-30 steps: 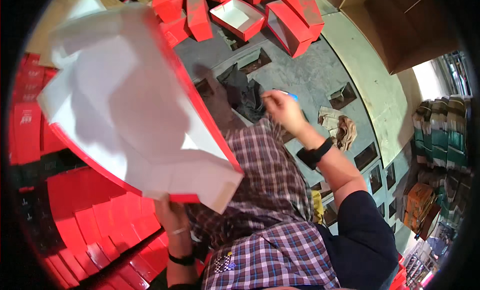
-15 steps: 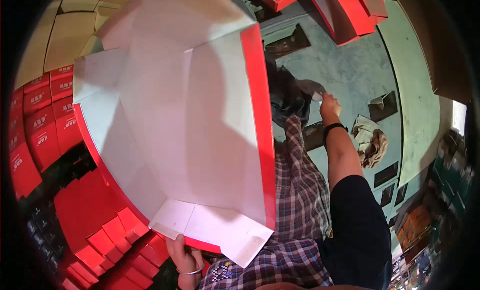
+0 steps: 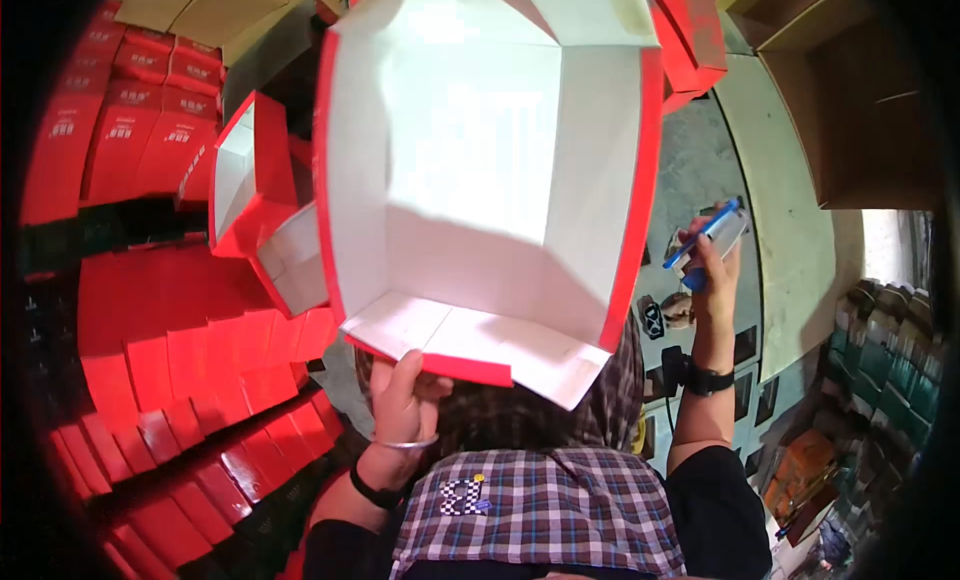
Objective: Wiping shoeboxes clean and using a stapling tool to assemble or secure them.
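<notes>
My left hand (image 3: pixel 402 395) grips the near flap edge of a large open carton (image 3: pixel 470 230), red outside and white inside. The thumb lies on top of the flap and the fingers curl below. The open side of the carton faces me, and its body covers much of the bench. Off to the right, my right hand (image 3: pixel 716 270) is closed around a blue-and-whitish object (image 3: pixel 705 242) with a long blue edge; its exact kind is unclear. Below that hand lies a crumpled beige cloth (image 3: pixel 678 310), beside a small black-and-white item (image 3: pixel 652 320).
Stacked red boxes (image 3: pixel 140 130) and rows of more red boxes (image 3: pixel 180 330) fill the left. An open red box (image 3: pixel 262 180) leans beside the carton. At right is a grey-green bench (image 3: pixel 690 160) with rectangular cut-outs; a brown cardboard box (image 3: pixel 860 130) stands beyond.
The carton has shifted right and turned more upright, my left hand moving with it. My right hand has left the dark bundle and now holds the blue-and-whitish object.
</notes>
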Demonstrator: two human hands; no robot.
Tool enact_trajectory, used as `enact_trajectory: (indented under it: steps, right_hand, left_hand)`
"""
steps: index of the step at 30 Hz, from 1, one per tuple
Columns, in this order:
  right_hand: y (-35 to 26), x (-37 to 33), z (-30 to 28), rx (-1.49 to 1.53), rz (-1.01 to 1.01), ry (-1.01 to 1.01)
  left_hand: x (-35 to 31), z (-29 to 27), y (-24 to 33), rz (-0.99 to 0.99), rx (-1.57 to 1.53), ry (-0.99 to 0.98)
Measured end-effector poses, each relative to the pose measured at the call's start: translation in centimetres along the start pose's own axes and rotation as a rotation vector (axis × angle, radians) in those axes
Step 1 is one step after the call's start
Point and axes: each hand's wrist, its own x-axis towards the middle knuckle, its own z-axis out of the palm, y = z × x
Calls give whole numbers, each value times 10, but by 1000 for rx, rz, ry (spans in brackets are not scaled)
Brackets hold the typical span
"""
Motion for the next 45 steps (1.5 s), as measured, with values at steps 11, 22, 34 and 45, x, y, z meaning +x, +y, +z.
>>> enact_trajectory:
  steps: [11,22,34,45]
  right_hand:
    - [-116,-176,49,-753,-379,-918]
    - [-9,-120,41,-832,-434,-411]
    - [9,-104,35,-353,-78,-211]
    - [-17,-104,64,-270,-22,-387]
  left_hand:
    - [-22,-59,-37,-96,-219,-208]
    - [27,-78,-13,545,772,-415]
    - [97,-62,34,1313,1215,-585]
    - [77,-46,-4,1306,1208,-648]
